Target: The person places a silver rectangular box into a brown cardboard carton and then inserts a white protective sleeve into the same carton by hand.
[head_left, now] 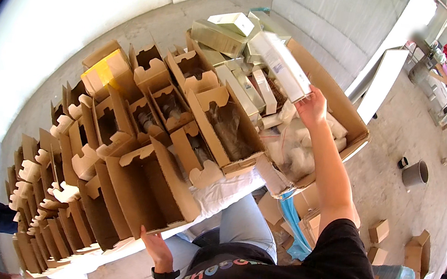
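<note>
One long white box (282,68) is in the air, and the right hand (312,108) has it by the near end only! That grip is closed, fingers wrapped about the end, while the rest of the box slants away, forward and left of the fingers. Right below the grip gapes a big carton (359,139), plastic-wrapped bundles (297,154) just under the wrist and silvery boxes (217,38) heaped farther off, beyond the fingers.

Over to the left hand (158,250), well apart, down and to the left of that grip: its fingertips meet the near edge of an empty open carton (148,192). How tightly they pinch, I can't tell.

Now the danger! With so much box beyond the right grip, its far end could dip, twist loose and hit the heap. Upright flaps on the cartons (227,118) left of that grip could catch it on a low swing. And a hard tug from the left hand might drag the open carton off the worktop (226,195).
</note>
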{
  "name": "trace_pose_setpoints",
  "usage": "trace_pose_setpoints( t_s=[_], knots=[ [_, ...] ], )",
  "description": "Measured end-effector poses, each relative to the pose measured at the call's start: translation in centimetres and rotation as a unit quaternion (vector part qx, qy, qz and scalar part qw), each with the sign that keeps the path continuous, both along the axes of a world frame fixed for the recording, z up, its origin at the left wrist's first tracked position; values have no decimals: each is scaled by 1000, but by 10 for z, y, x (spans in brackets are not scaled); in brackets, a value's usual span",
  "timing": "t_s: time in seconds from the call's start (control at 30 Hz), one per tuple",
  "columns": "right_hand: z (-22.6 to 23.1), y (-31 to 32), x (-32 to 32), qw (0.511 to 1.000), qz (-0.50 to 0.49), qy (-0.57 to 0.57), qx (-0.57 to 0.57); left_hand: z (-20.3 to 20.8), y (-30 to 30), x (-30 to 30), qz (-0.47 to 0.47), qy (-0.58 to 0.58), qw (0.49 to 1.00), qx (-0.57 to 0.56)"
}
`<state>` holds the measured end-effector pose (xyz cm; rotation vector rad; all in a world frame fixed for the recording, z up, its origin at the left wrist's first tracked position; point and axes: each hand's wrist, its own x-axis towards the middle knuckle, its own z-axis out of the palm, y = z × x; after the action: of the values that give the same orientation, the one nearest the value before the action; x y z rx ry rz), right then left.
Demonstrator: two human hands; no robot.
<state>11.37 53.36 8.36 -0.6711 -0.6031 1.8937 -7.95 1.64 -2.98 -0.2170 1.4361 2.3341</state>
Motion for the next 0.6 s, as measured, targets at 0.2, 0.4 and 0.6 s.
trace_pose_setpoints(
  t_s=[0.2,0.4,0.6],
  knots=[
    [3,1,8,987,68,113,86,14,8,7,24,-11,999,-33],
    [-13,12,15,996,90,15,0,-3,-1,-3,-19,5,999,-41],
    [-8,-9,4,962,186,-201,-13,-5,-4,-3,-32,16,998,-52]
  ],
)
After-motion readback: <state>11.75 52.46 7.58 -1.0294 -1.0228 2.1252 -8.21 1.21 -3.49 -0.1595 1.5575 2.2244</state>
